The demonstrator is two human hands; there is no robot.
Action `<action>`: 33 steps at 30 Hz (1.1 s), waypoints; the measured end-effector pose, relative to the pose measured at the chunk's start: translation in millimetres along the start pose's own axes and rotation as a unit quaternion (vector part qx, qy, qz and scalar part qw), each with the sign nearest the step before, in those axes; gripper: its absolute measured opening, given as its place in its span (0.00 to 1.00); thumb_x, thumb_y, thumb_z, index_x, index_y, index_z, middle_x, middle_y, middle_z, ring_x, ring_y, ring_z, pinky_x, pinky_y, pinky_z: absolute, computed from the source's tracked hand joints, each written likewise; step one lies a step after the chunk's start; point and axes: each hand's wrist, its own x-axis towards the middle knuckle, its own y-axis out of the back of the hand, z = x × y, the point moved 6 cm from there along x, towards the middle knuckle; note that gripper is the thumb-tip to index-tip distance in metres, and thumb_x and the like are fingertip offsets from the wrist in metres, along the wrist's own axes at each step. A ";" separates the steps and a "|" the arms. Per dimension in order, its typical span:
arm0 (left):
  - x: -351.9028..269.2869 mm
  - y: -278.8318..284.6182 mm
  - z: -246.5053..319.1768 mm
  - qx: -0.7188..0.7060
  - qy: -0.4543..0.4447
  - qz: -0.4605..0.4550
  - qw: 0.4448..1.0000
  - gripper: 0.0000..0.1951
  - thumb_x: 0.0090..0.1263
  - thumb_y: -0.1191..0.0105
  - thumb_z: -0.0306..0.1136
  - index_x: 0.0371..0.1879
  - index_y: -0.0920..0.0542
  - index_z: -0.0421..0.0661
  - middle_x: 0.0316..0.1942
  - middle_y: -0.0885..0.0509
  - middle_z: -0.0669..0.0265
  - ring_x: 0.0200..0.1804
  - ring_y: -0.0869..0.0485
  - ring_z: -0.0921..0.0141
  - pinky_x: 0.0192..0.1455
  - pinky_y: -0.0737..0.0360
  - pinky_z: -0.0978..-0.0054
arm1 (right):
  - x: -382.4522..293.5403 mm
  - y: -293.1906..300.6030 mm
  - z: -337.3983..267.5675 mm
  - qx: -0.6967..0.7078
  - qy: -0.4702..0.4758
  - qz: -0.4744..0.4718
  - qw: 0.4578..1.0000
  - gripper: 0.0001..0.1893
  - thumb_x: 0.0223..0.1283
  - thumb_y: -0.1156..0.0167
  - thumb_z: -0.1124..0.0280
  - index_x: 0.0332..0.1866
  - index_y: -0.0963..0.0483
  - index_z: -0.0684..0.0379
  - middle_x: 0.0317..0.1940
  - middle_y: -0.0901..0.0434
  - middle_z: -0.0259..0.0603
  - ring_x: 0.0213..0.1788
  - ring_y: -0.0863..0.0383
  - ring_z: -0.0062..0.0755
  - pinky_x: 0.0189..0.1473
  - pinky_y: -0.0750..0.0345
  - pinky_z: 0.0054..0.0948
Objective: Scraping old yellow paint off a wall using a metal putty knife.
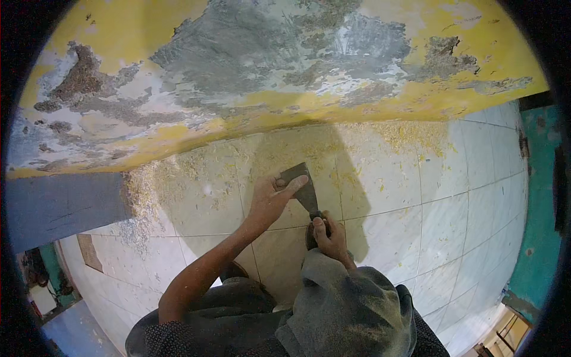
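Observation:
A putty knife (305,189) with a broad dark metal blade is held between both hands, above the tiled floor. My left hand (274,194) pinches the blade near its wide end, thumb lying across the flat face. Its handle is gripped by my right hand (329,232), close to my right knee, and is mostly hidden by the fingers. Ahead stands a wall (276,58) with yellow paint, its middle scraped to grey plaster and rough patches. The blade is apart from the wall.
Yellow and whitish paint flakes (401,136) litter the floor tiles (383,241) along the wall's foot. A heap of pale debris (140,192) lies by a blue-grey panel (67,205) at left. At right is a teal surface (537,209). My bent knees (357,308) are close below the hands.

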 end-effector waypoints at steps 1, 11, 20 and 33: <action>0.5 1.7 -1.7 -0.023 0.015 0.006 1.000 0.19 0.66 0.42 0.41 0.44 0.19 0.36 0.35 0.14 0.61 0.37 0.17 0.76 0.41 0.21 0.77 | 0.1 -0.5 1.1 0.000 0.003 -0.002 1.000 0.19 0.66 0.47 0.55 0.40 0.25 0.64 0.15 0.27 0.42 0.20 0.25 0.29 0.24 0.31 0.32; 31.8 106.4 19.3 -0.128 -0.131 0.157 0.970 0.12 0.70 0.47 0.36 0.41 0.20 0.38 0.30 0.17 0.64 0.29 0.20 0.76 0.37 0.21 0.78 | -35.4 31.0 14.7 0.016 -0.037 0.006 0.999 0.15 0.68 0.49 0.59 0.42 0.26 0.62 0.14 0.29 0.31 0.16 0.33 0.17 0.20 0.37 0.21; 7.9 -10.0 94.7 -0.238 -0.224 -0.009 0.945 0.20 0.72 0.49 0.37 0.57 0.33 0.40 0.53 0.25 0.57 0.50 0.21 0.70 0.50 0.24 0.75 | 11.1 49.2 -143.2 0.069 0.123 0.027 0.990 0.16 0.71 0.54 0.60 0.50 0.32 0.64 0.16 0.36 0.28 0.15 0.41 0.14 0.17 0.43 0.19; -5.3 44.5 200.2 -0.488 -0.309 0.004 0.816 0.26 0.76 0.64 0.51 0.42 0.27 0.35 0.37 0.16 0.55 0.35 0.15 0.66 0.37 0.17 0.71 | 65.4 15.8 -253.4 0.008 0.169 0.005 0.986 0.18 0.70 0.50 0.58 0.51 0.29 0.64 0.16 0.34 0.26 0.16 0.40 0.12 0.18 0.44 0.17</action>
